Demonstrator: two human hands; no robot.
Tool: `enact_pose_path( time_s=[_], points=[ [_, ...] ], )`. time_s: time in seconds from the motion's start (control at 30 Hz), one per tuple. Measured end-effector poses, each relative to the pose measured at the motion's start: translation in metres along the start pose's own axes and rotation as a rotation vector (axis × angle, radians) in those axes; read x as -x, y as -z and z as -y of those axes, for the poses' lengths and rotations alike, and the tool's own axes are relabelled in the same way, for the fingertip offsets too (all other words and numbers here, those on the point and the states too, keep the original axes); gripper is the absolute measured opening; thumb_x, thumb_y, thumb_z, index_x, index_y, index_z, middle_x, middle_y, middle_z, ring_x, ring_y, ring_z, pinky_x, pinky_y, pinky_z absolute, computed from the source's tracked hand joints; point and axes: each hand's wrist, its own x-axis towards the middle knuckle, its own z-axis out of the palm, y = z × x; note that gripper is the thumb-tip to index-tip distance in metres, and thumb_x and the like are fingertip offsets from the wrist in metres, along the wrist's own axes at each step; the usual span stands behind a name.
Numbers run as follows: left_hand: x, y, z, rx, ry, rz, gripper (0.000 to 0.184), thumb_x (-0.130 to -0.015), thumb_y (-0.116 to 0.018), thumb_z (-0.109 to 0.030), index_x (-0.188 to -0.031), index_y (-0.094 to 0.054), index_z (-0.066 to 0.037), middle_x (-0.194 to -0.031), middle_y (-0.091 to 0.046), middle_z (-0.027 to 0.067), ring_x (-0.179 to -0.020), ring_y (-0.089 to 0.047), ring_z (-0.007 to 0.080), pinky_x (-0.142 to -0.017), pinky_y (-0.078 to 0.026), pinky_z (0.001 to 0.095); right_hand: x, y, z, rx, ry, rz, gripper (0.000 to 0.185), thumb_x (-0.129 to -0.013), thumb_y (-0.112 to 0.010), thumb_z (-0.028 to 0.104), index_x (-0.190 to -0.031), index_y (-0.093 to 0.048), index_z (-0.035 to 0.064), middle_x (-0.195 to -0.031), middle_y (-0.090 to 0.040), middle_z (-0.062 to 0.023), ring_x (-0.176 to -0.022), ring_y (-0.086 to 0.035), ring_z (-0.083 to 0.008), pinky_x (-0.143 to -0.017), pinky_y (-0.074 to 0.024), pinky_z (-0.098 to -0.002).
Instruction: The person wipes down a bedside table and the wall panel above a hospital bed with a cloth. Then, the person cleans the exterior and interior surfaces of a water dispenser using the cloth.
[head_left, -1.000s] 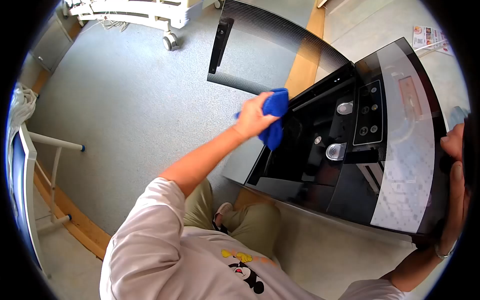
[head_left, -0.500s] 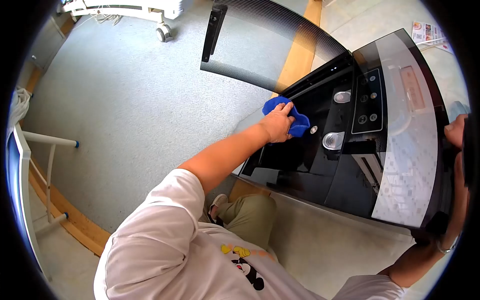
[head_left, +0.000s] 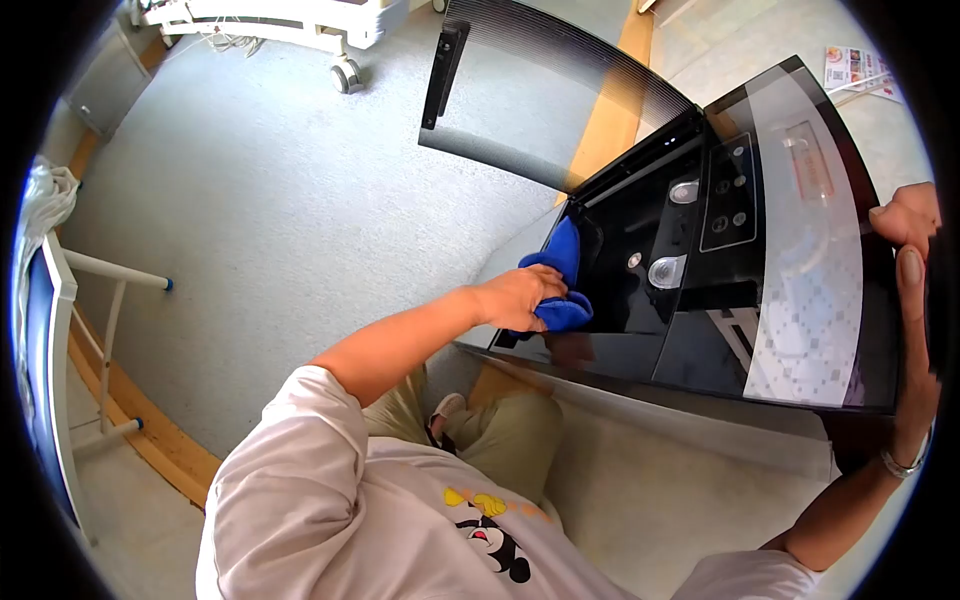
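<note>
My left hand [head_left: 522, 297] is closed on a blue cloth [head_left: 563, 250] and presses it against the near-left edge of a black appliance's recessed panel. The black glossy appliance [head_left: 620, 355] has two clear round parts, a small button panel [head_left: 729, 195] and a pale patterned strip [head_left: 810, 300]. Its dark glass cover [head_left: 560, 70] stands out over the floor at the far side. At the right edge of view, beside the appliance, my right hand [head_left: 908, 235] is closed, partly hidden by something dark that I cannot make out.
A white wheeled frame [head_left: 290, 30] with a caster stands at the top left. Along the left edge are a white-framed item [head_left: 60, 290] with tubular legs and a bundle of pale cord [head_left: 48, 200]. A printed leaflet [head_left: 855, 70] lies at the top right.
My left hand has moved with the cloth over the recessed panel and then back toward its near-left edge. My right hand stays at the appliance's right side.
</note>
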Motion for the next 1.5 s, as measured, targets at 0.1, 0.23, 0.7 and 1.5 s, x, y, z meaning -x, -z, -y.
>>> enact_pose_path(
  time_s=[0.1, 0.23, 0.7, 1.5],
  points=[
    [0.007, 0.034, -0.003, 0.474, 0.380, 0.089, 0.043, -0.063, -0.067, -0.009, -0.105, -0.059, -0.003, -0.109, -0.058, 0.0151, -0.100, -0.056, 0.0315, -0.089, -0.044, 0.0355, -0.001, 0.000, 0.002, 0.063, -0.023, 0.019, 0.017, -0.085, -0.056, 0.010, -0.088, -0.066, -0.0042, -0.080, -0.059, -0.0086, -0.073, -0.051, -0.0148, -0.068, -0.0399, -0.0243],
    [-0.023, 0.060, -0.004, 0.050, 0.168, -0.459, 0.044, -0.064, -0.066, -0.003, -0.106, -0.056, -0.004, -0.103, -0.058, 0.0136, -0.090, -0.058, 0.0299, -0.084, -0.046, 0.0351, -0.002, 0.000, 0.001, 0.070, -0.009, 0.027, 0.016, -0.084, -0.056, 0.008, -0.088, -0.065, -0.0048, -0.079, -0.059, -0.0087, -0.073, -0.051, -0.0148, -0.068, -0.0397, -0.0241],
    [0.061, 0.030, 0.174, -0.748, 0.777, 0.455, 0.018, -0.081, -0.051, -0.011, -0.092, -0.065, -0.009, -0.100, -0.063, 0.0093, -0.099, -0.058, 0.0232, -0.086, -0.044, 0.0377, 0.003, -0.005, 0.014, 0.124, -0.146, -0.023, 0.021, -0.082, -0.058, 0.013, -0.087, -0.066, -0.0052, -0.078, -0.055, -0.0110, -0.071, -0.049, -0.0153, -0.065, -0.0376, -0.0232],
    [-0.244, 0.196, -0.009, -0.672, 0.061, -0.195, 0.038, -0.082, -0.045, -0.040, -0.100, -0.055, -0.009, -0.088, -0.063, 0.0169, -0.085, -0.059, 0.0341, -0.078, -0.045, 0.0418, 0.002, 0.008, 0.041, 0.265, -0.401, 0.212, 0.019, -0.088, -0.044, 0.016, -0.091, -0.056, 0.0016, -0.097, -0.046, -0.0120, -0.085, -0.048, -0.0159, -0.075, -0.0379, -0.0262]
  ],
)
